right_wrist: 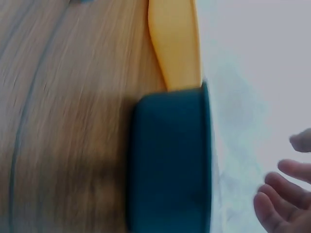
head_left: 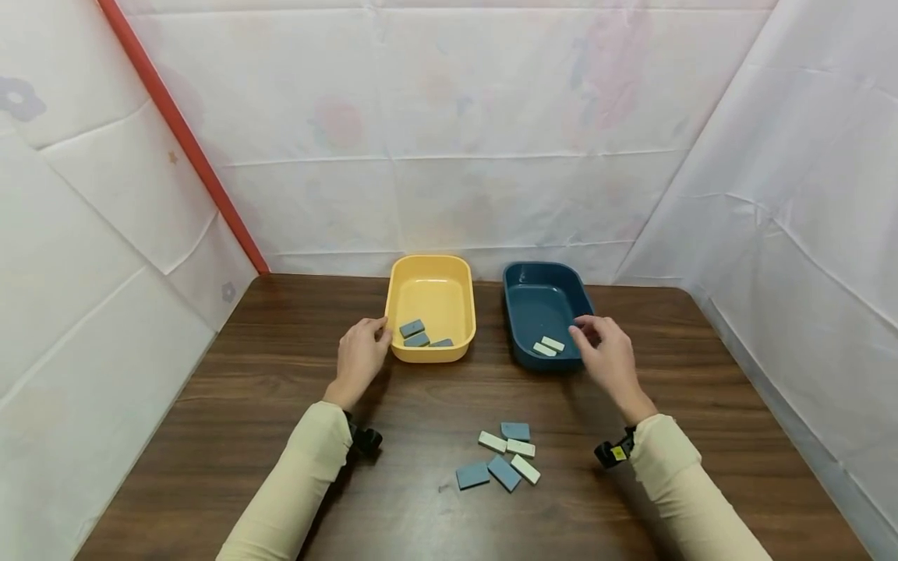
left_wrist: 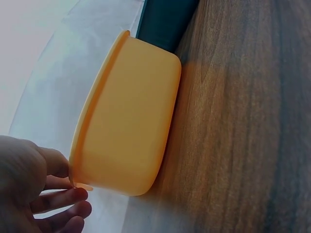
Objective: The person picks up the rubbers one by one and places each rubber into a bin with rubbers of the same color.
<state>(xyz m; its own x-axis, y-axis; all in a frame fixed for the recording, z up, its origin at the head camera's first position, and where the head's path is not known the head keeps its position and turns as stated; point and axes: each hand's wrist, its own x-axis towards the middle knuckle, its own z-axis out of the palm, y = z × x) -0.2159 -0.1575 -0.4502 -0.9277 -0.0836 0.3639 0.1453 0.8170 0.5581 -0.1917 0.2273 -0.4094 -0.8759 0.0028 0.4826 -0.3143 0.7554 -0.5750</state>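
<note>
My left hand (head_left: 361, 354) is at the near left rim of the yellow bin (head_left: 431, 355), its thumb and fingers pinching the edge in the left wrist view. Inside that bin lie three grey-blue tiles (head_left: 417, 340). Over the right rim of the dark blue bin (head_left: 515, 331) hovers my right hand (head_left: 609, 354), fingers loosely bent and apart, with nothing between them. Two cream tiles (head_left: 552, 344) lie in the blue bin. Nearer on the table are three grey-blue tiles (head_left: 473, 476) and three cream tiles (head_left: 525, 469), loosely grouped.
The bins stand side by side at the back of the brown wooden table (head_left: 245, 421), with a gap between them. Pale cloth sheets (head_left: 449, 202) hang behind and at both sides. A red strip (head_left: 189, 140) runs down the back left corner.
</note>
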